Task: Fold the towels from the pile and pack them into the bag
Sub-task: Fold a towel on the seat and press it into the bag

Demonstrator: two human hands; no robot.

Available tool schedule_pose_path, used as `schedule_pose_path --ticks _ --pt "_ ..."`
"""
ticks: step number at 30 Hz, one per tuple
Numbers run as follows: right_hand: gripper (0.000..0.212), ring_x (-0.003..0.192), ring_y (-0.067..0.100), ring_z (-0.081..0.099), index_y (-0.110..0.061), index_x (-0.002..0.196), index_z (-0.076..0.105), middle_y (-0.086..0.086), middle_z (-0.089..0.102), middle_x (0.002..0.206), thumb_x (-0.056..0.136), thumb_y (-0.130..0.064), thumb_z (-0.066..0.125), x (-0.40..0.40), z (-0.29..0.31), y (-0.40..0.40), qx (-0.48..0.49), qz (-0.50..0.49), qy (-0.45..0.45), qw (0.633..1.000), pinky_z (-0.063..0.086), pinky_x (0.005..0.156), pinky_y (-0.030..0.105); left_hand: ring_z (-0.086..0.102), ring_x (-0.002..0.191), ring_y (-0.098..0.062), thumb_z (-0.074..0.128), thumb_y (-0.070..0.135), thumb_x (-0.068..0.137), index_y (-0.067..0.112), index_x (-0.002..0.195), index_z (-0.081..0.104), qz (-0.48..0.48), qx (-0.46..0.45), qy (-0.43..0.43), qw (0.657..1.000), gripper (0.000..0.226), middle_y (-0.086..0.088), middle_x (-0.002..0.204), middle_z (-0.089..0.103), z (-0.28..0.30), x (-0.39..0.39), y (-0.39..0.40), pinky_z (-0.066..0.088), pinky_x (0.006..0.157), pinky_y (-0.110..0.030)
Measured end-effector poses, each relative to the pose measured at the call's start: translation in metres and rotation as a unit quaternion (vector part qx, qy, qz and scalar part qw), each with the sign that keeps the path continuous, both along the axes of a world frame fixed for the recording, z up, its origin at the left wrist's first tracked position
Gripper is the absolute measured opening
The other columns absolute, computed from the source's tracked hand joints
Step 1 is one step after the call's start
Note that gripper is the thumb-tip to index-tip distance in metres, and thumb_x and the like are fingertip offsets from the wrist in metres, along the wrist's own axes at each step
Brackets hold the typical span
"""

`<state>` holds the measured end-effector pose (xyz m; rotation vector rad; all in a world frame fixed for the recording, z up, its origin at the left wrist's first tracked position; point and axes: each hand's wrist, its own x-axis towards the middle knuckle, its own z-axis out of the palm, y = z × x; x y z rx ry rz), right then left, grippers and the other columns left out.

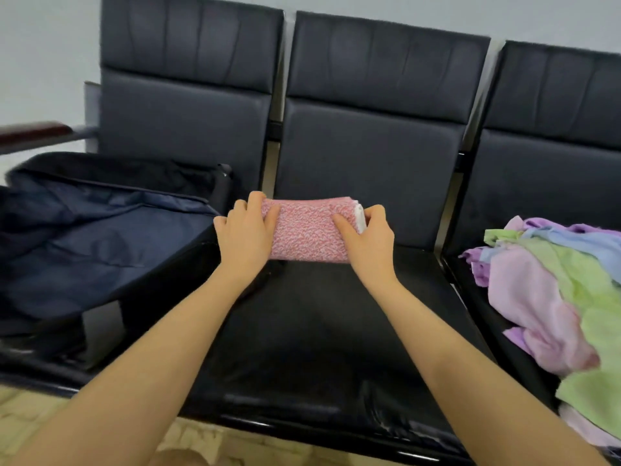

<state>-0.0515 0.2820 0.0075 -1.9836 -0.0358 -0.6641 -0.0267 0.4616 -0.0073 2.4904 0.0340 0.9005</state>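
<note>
Three joined black padded seats [336,331] stand against a pale grey wall, and the middle seat serves as the working surface. On that seat, toward its backrest, is a folded pink-and-white patterned towel [307,232], compact and several layers thick, with a white edge showing at its right end. Whether it rests on the cushion or is lifted just clear of it cannot be told.

Left hand [243,237]: clasps the towel's left end, fingers curled over the far edge, thumb lying on the top face. Right hand [366,238]: clasps the towel's right end in the same manner, fingers wrapped round the white edge, thumb on top. Both forearms are bare and extended forward.

To the left of the towel, on the neighbouring seat, lies an open black bag [100,250] with a dark blue lining; its near corner sits just beside the left hand. To the right of the towel, well apart on the third seat, is a loose pile of towels [568,304] in pink, green, lilac and pale blue, unfolded and overlapping.
</note>
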Motion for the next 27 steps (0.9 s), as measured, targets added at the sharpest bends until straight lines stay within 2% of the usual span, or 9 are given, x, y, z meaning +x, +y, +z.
schedule_pose_path --ticks 3,5,7,9,12,17,20,23,27 --pt "0.037 0.066 0.004 0.047 -0.011 0.089 0.041 -0.006 0.049 0.077 0.087 -0.036 0.067 0.019 0.019 0.047 -0.032 0.036 0.002 0.999 0.037 0.052 0.015 0.053 0.106 -0.038 0.04 0.039 0.1 0.012 0.123 0.05 0.007 0.01 -0.005 1.0 0.036 -0.016 0.112 0.059 0.02 0.018 0.058 0.031 0.089 -0.044" --pt "0.039 0.068 0.007 0.049 -0.011 0.091 0.041 -0.007 0.048 0.077 0.085 -0.036 0.069 0.035 0.028 0.08 -0.042 0.058 0.003 0.997 0.037 0.055 0.02 0.053 0.109 -0.036 0.041 0.038 0.1 0.012 0.122 0.05 -0.002 0.016 -0.002 1.0 0.035 -0.015 0.114 0.059 0.029 0.031 0.099 0.03 0.091 -0.044" --pt "0.041 0.078 0.014 0.054 -0.011 0.096 0.042 -0.006 0.05 0.081 0.084 -0.035 0.072 0.053 0.034 0.115 -0.046 0.082 0.001 0.996 0.042 0.063 0.028 0.052 0.11 -0.035 0.041 0.038 0.1 0.012 0.122 0.05 0.005 0.021 0.003 1.0 0.034 -0.015 0.115 0.058 0.035 0.044 0.138 0.029 0.092 -0.044" --pt "0.046 0.091 0.024 0.058 -0.013 0.107 0.04 -0.002 0.054 0.091 0.082 -0.034 0.073 0.073 0.036 0.152 -0.049 0.103 -0.006 0.993 0.047 0.078 0.037 0.052 0.109 -0.035 0.04 0.037 0.1 0.012 0.122 0.049 0.023 0.023 0.008 0.999 0.034 -0.015 0.115 0.058 0.036 0.058 0.174 0.029 0.092 -0.043" --pt "0.05 0.1 0.03 0.057 -0.013 0.116 0.039 -0.001 0.051 0.098 0.084 -0.034 0.071 0.103 0.038 0.202 -0.077 0.128 -0.011 0.989 0.043 0.092 0.047 0.052 0.11 -0.034 0.039 0.037 0.101 0.013 0.124 0.048 0.051 0.033 0.016 0.998 0.034 -0.014 0.117 0.057 0.033 0.084 0.223 0.028 0.093 -0.044" --pt "0.04 0.103 0.031 0.056 -0.018 0.103 0.034 -0.001 0.052 0.096 0.088 -0.038 0.066 0.164 0.034 0.267 -0.148 0.14 -0.004 0.979 0.041 0.09 0.041 0.051 0.113 -0.031 0.039 0.037 0.101 0.015 0.126 0.048 0.089 0.05 0.011 0.995 0.035 -0.012 0.12 0.056 0.026 0.136 0.291 0.026 0.092 -0.043" --pt "0.039 0.106 0.031 0.056 -0.014 0.11 0.039 0.006 0.062 0.109 0.091 -0.04 0.06 0.2 0.031 0.299 -0.199 0.135 -0.004 0.971 0.033 0.085 0.037 0.052 0.113 -0.031 0.037 0.037 0.101 0.016 0.127 0.047 0.105 0.046 0.019 0.993 0.035 -0.012 0.122 0.054 0.017 0.168 0.32 0.025 0.094 -0.043" --pt "0.039 0.107 0.031 0.057 -0.012 0.115 0.039 0.009 0.063 0.115 0.094 -0.04 0.055 0.231 0.013 0.324 -0.237 0.112 -0.009 0.965 0.029 0.084 0.037 0.05 0.114 -0.029 0.036 0.037 0.101 0.016 0.126 0.046 0.084 0.042 0.033 0.995 0.034 -0.01 0.124 0.054 0.002 0.195 0.343 0.023 0.096 -0.041" --pt "0.04 0.104 0.033 0.059 -0.014 0.121 0.038 0.008 0.063 0.117 0.096 -0.043 0.049 0.256 -0.035 0.344 -0.288 0.071 -0.027 0.955 0.031 0.089 0.04 0.053 0.105 -0.029 0.037 0.036 0.101 0.016 0.126 0.049 0.084 0.116 0.042 0.989 0.034 -0.008 0.117 0.057 -0.028 0.224 0.365 0.024 0.093 -0.04"
